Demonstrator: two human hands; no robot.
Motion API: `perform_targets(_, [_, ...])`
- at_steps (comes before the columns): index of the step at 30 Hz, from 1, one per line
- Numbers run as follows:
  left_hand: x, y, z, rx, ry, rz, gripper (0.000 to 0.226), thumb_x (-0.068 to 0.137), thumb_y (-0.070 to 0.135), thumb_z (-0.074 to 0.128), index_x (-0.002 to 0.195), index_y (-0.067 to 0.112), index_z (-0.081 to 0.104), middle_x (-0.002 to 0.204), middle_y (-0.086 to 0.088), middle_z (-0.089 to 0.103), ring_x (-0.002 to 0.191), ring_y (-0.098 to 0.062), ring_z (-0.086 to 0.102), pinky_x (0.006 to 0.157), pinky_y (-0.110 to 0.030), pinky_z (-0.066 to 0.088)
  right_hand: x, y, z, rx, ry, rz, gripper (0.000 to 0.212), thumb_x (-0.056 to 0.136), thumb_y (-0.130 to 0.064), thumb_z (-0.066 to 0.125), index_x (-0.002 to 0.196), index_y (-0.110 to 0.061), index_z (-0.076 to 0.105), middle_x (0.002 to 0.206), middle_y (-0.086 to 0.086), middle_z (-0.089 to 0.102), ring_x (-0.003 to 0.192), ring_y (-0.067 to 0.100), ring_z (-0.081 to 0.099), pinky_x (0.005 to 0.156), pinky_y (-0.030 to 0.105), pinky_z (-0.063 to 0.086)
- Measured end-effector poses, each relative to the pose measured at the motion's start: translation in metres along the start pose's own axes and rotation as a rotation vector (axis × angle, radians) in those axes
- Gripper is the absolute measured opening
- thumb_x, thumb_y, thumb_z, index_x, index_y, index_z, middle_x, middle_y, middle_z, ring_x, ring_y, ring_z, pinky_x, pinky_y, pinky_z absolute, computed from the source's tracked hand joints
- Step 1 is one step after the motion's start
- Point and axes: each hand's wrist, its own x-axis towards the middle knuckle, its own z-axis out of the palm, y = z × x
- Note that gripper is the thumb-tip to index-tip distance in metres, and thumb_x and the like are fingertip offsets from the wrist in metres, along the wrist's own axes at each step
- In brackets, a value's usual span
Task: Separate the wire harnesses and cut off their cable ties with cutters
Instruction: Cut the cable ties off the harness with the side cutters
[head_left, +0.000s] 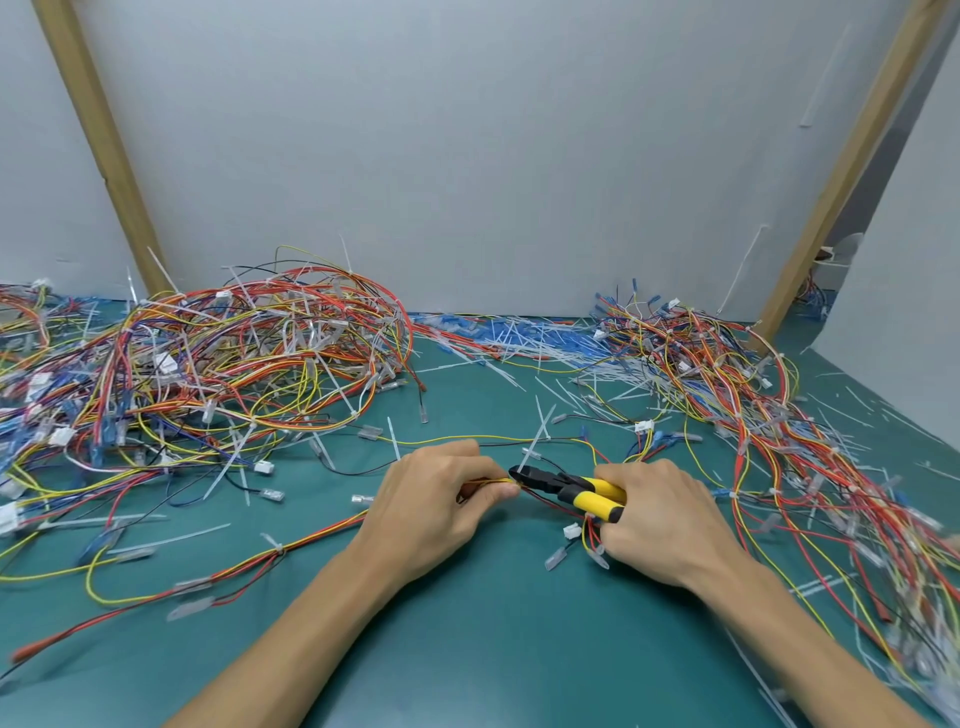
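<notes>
Left hand (441, 499) pinched shut on a thin wire harness (488, 486), thumb and fingers gripping a bunch of yellow, orange and red wires at mid-table. Right hand (660, 514) wrapped tight round the cutters (566, 486): yellow handles, black head, nose pointing left and sitting right at the left fingertips. Jaws look nearly closed at the wires; can't tell if they bite a tie. White cable tie (537, 441) sticks up just behind the cutter head, tail angled up and right.

The held harness runs both ways: a yellow/red strand trails left and down across the green mat (467, 649) with another white tie on it, and short ends with clear and white connectors (571, 531) hang under the right hand.

Further out: big tangled pile of harnesses (223, 358) on the left, red/orange/yellow/blue wires, many white ties poking out, white and blue plugs mixed in. Second heap (737, 389) on the right, spreading down the right edge of the mat. Between them, against the back wall, a litter of loose tie offcuts (524, 343), white and bluish. Grey wall panel (493, 156) behind, wooden strut (98, 135) leaning on each side.
</notes>
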Motion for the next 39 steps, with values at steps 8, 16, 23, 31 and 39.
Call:
perform_targets(8, [0.0,0.0,-0.001,-0.014,-0.007,0.007,0.018,0.092,0.049,0.063,0.091,0.034,0.074,0.069,0.015,0.049,0.065,-0.001,0.048,0.057,-0.029,0.042,0.001,0.0,-0.002,0.032,-0.008,-0.008,0.027,0.061,-0.04,0.05,0.078,-0.019,0.052,0.063,0.001,0.056,0.07,0.029,0.054,0.056,0.032,0.04])
perform_targets(16, [0.0,0.001,-0.001,-0.015,-0.007,0.007,0.018,0.092,0.048,0.064,0.091,0.033,0.074,0.067,0.014,0.048,0.064,-0.001,0.046,0.057,-0.029,0.04,0.002,-0.001,-0.004,0.03,-0.013,-0.013,0.03,0.054,-0.039,0.048,0.076,-0.019,0.054,0.059,0.002,0.053,0.068,0.029,0.053,0.053,0.031,0.037])
perform_targets(23, [0.001,0.002,-0.002,-0.014,-0.01,0.003,0.019,0.093,0.049,0.063,0.093,0.034,0.074,0.067,0.016,0.047,0.065,-0.001,0.047,0.057,-0.025,0.037,0.0,0.0,-0.001,0.041,0.013,-0.005,0.027,0.058,-0.039,0.047,0.076,-0.019,0.052,0.061,0.002,0.053,0.069,0.029,0.053,0.055,0.032,0.039])
perform_targets(31, [0.002,0.003,-0.003,-0.012,-0.01,0.036,0.021,0.094,0.051,0.062,0.095,0.033,0.073,0.077,0.009,0.056,0.07,-0.005,0.05,0.063,-0.033,0.047,-0.007,-0.015,-0.006,0.449,0.366,0.037,0.017,0.073,-0.03,0.07,0.074,-0.024,0.054,0.059,-0.007,0.052,0.061,0.018,0.047,0.056,0.034,0.041])
perform_targets(39, [0.003,0.013,-0.001,-0.034,0.007,0.145,0.023,0.089,0.04,0.071,0.102,0.021,0.07,0.087,0.017,0.043,0.071,-0.004,0.041,0.064,-0.029,0.044,-0.013,-0.036,-0.002,0.618,0.303,-0.045,0.033,0.082,-0.046,0.073,0.078,-0.021,0.052,0.056,-0.003,0.05,0.056,0.017,0.044,0.055,0.03,0.04])
